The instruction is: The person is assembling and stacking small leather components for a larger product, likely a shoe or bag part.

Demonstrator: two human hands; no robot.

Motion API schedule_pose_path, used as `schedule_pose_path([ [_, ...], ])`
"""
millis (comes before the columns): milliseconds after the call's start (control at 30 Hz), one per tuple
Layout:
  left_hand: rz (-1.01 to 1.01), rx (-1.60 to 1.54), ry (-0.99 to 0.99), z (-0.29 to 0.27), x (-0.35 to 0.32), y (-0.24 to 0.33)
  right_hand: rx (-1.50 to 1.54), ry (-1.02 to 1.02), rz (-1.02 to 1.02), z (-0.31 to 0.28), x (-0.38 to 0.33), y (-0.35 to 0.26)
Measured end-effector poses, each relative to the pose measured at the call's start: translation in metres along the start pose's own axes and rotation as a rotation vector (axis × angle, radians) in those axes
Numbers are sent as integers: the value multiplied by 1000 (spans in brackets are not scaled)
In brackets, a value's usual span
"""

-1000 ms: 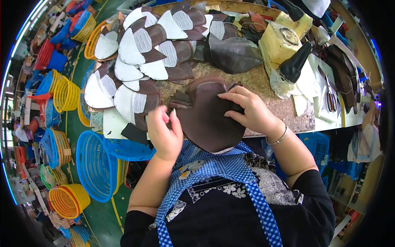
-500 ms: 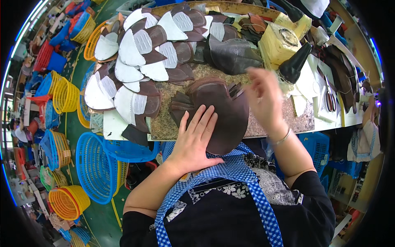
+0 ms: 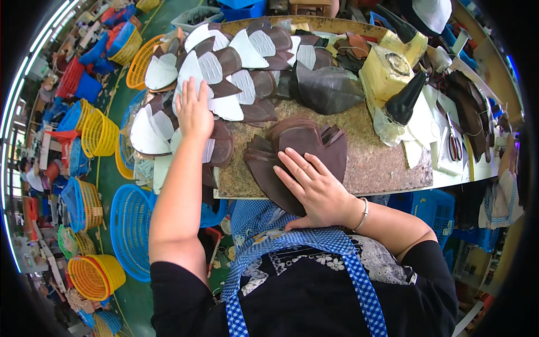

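Observation:
A stack of dark brown leather pieces [image 3: 297, 136] lies at the front of the work board, with several cut edges fanned out on its left and upper right. My right hand [image 3: 314, 188] rests flat on top of it, fingers spread. To the left, my left hand [image 3: 195, 112] reaches over a spread of overlapping brown leather pieces with white backings [image 3: 227, 106]. Its fingers are stretched out over the white parts; whether they press on them I cannot tell. Past the stack lies a curved black leather piece [image 3: 325, 89].
A yellow block [image 3: 384, 73] and a black pointed form [image 3: 405, 100] stand at the right of the board [image 3: 382, 163]. Scissors [image 3: 453, 137] lie farther right. Blue baskets [image 3: 130, 230] and yellow baskets [image 3: 100, 132] stand on the green floor at left.
My left hand has left the brown stack and moved up and left onto the white-backed pieces. My right hand has come down from the air onto the stack. The view has shifted slightly.

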State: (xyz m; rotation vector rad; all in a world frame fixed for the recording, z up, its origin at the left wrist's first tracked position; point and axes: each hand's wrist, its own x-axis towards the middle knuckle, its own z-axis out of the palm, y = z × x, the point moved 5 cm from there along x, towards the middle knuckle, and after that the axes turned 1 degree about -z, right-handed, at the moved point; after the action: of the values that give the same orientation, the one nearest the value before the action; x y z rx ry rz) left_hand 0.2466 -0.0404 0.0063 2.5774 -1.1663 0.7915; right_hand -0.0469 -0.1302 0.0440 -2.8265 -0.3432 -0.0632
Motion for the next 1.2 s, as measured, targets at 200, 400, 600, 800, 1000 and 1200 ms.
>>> schedule_pose_path([
  [200,60,-178,-262,20,33,-47,21,8,-11,4,-3,-1],
  [400,126,49,-95,4,43,-58,12,25,-21,-1,0,-2],
  [600,305,-211,529,-143,38,72,1332,395,30,-33,-5,40],
  [800,821,-739,-13,-188,-77,191,1631,735,565,-31,-8,55],
  [1000,529,-965,-217,-141,-116,177,946,346,569,-20,-33,78],
  [1200,585,-782,-283,-114,-124,180,44,723,325,-54,-2,111],
])
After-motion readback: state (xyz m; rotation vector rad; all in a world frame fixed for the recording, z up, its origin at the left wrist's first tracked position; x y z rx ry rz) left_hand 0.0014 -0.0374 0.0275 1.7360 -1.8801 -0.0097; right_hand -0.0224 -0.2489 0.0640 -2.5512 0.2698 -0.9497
